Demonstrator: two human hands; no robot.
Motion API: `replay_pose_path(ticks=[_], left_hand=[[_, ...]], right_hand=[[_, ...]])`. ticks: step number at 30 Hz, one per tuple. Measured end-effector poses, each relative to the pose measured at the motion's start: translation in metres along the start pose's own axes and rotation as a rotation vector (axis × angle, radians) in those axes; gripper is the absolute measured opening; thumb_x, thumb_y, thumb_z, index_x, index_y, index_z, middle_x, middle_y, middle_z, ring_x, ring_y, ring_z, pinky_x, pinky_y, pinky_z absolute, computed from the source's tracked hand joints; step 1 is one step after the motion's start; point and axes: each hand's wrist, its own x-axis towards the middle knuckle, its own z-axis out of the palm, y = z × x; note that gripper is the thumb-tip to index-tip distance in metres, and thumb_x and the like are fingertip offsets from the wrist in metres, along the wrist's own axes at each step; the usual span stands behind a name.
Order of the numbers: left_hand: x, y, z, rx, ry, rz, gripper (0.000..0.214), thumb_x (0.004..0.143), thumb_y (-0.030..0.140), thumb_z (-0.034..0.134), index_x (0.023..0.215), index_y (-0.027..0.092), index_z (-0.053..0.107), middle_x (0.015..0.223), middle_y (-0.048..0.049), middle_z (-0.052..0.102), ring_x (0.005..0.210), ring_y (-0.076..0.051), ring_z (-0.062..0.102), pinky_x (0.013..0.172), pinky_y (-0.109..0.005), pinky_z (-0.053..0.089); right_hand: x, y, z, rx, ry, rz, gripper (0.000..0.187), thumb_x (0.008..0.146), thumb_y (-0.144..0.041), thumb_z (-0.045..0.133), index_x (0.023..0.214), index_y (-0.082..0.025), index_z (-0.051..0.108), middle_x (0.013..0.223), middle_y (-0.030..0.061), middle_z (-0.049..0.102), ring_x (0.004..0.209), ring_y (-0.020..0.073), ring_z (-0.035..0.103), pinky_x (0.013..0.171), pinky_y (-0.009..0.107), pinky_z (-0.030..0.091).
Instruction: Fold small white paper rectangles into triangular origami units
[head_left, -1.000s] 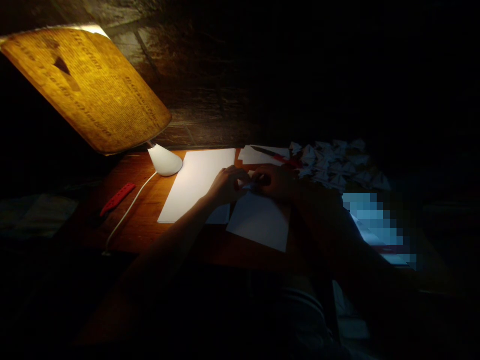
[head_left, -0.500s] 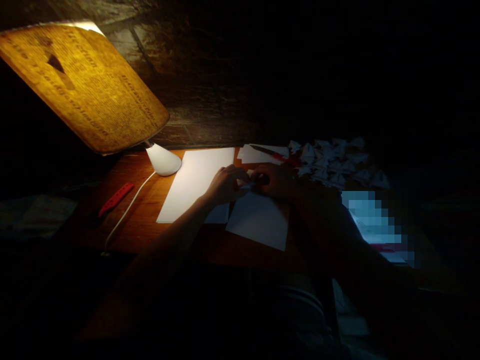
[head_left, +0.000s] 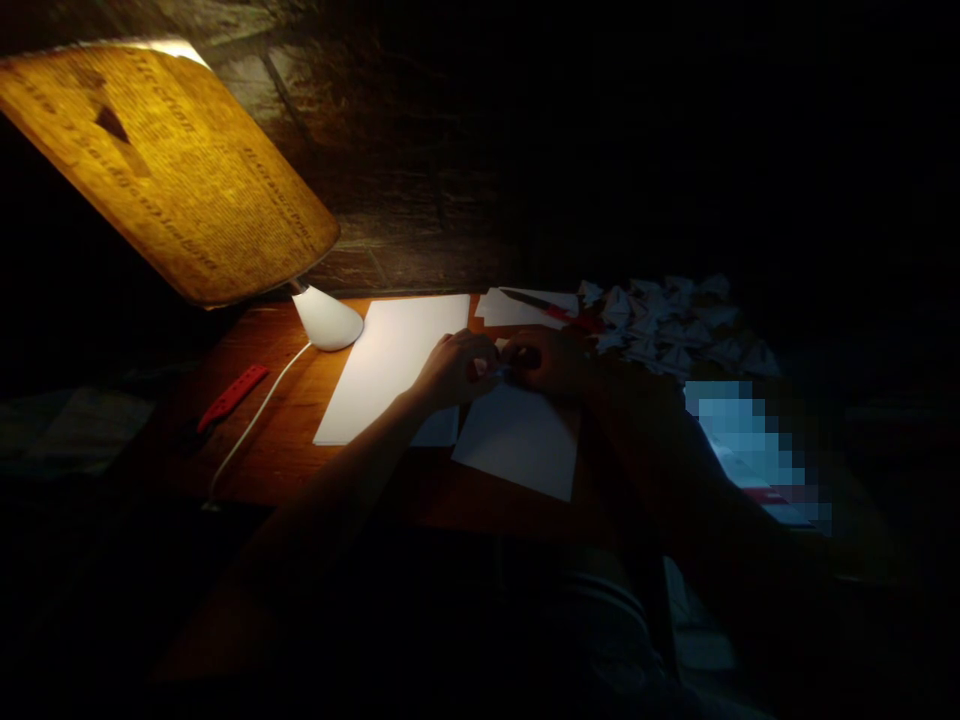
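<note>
At nine o'clock from the hands, a red strip (head_left: 229, 397) lies on the wooden table (head_left: 277, 450), then a lamp base (head_left: 328, 320) and a large white sheet (head_left: 390, 365). The left hand (head_left: 454, 368) and right hand (head_left: 547, 362) meet, fingers curled tight, pinching a small paper piece (head_left: 495, 372) between them. At two o'clock sits a pile of folded papers (head_left: 667, 325).
</note>
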Motion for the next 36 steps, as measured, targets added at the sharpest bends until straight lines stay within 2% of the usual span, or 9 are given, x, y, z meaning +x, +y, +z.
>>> replay_pose_path(ticks=[4,11,17,25,36], left_hand=[[-0.0013,0.0025,-0.0041,-0.007,-0.012,0.037,0.015,0.082,0.035,0.076,0.088,0.023,0.069,0.097,-0.0025,0.077,0.096,-0.023,0.067,0.084,-0.039,0.046],[-0.0036,0.0027,-0.0098,-0.017,-0.035,0.077,0.013,0.082,0.03,0.07,0.094,0.024,0.07,0.102,-0.0028,0.078,0.099,-0.024,0.068,0.088,-0.041,0.045],[-0.0043,0.001,-0.0092,-0.022,-0.034,0.07,0.018,0.083,0.032,0.071,0.1,0.026,0.074,0.106,-0.0034,0.079,0.103,-0.026,0.068,0.092,-0.043,0.047],[-0.0045,-0.0012,-0.009,-0.043,-0.034,0.097,0.015,0.085,0.032,0.071,0.098,0.026,0.076,0.108,-0.0022,0.08,0.105,-0.025,0.071,0.094,-0.043,0.047],[-0.0051,-0.0039,-0.0095,-0.053,-0.043,0.105,0.015,0.086,0.03,0.072,0.099,0.029,0.08,0.111,-0.0025,0.08,0.106,-0.024,0.07,0.098,-0.045,0.049]], right_hand=[[-0.0003,-0.0036,-0.0025,-0.007,-0.006,0.007,0.018,0.073,-0.018,0.079,0.09,-0.024,0.079,0.103,0.0041,0.077,0.094,0.0219,0.07,0.087,0.035,0.052],[-0.0009,-0.0099,-0.0061,-0.038,-0.019,0.009,0.016,0.073,-0.018,0.076,0.087,-0.024,0.079,0.098,0.0032,0.077,0.09,0.0209,0.068,0.082,0.033,0.051],[-0.0009,-0.0069,-0.004,-0.041,-0.025,0.012,0.017,0.073,-0.018,0.075,0.088,-0.024,0.08,0.099,0.0027,0.076,0.088,0.02,0.068,0.079,0.032,0.05],[-0.0018,-0.0064,-0.0048,-0.038,-0.028,0.043,0.017,0.072,-0.018,0.075,0.087,-0.024,0.08,0.092,0.002,0.075,0.086,0.0198,0.067,0.077,0.031,0.048],[-0.0024,-0.0068,-0.007,-0.022,-0.04,0.034,0.014,0.074,-0.021,0.079,0.088,-0.023,0.08,0.095,0.0036,0.075,0.083,0.0193,0.067,0.077,0.032,0.05]])
